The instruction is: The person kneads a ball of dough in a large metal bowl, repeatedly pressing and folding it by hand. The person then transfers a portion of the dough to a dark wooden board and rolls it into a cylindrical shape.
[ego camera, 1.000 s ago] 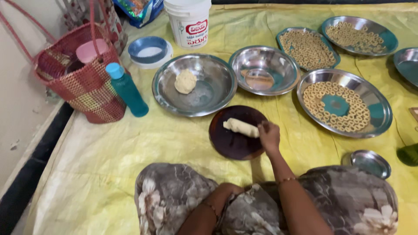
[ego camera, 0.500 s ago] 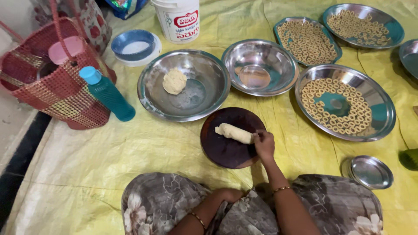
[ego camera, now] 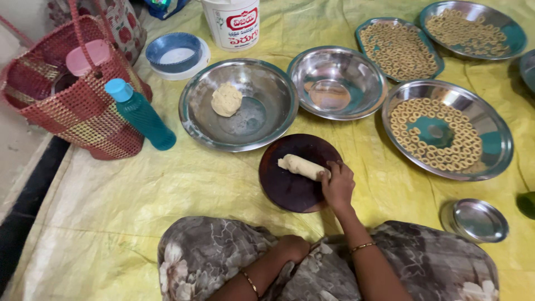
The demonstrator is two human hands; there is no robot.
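Note:
A pale dough roll (ego camera: 300,166) lies on a round dark wooden board (ego camera: 290,189) on the yellow sheet in front of my knees. My right hand (ego camera: 337,185) rests on the roll's right end, fingers curled over it. My left hand (ego camera: 292,247) lies on my lap with its fingers closed and nothing in it. Beyond the board stands a large steel bowl (ego camera: 262,125) with a lump of dough (ego camera: 227,100) inside.
An empty steel bowl (ego camera: 337,82) and three plates of small dough rings (ego camera: 448,134) (ego camera: 398,49) (ego camera: 473,28) lie to the right. A small steel lid (ego camera: 473,220) sits near my right knee. A teal bottle (ego camera: 142,116), woven red basket (ego camera: 61,106), blue lid (ego camera: 175,53) and white tub (ego camera: 231,22) stand at left and back.
The view has shifted a little, so everything sits further right in frame. My right hand stays on the right end of the dough roll. My left hand keeps still on my lap.

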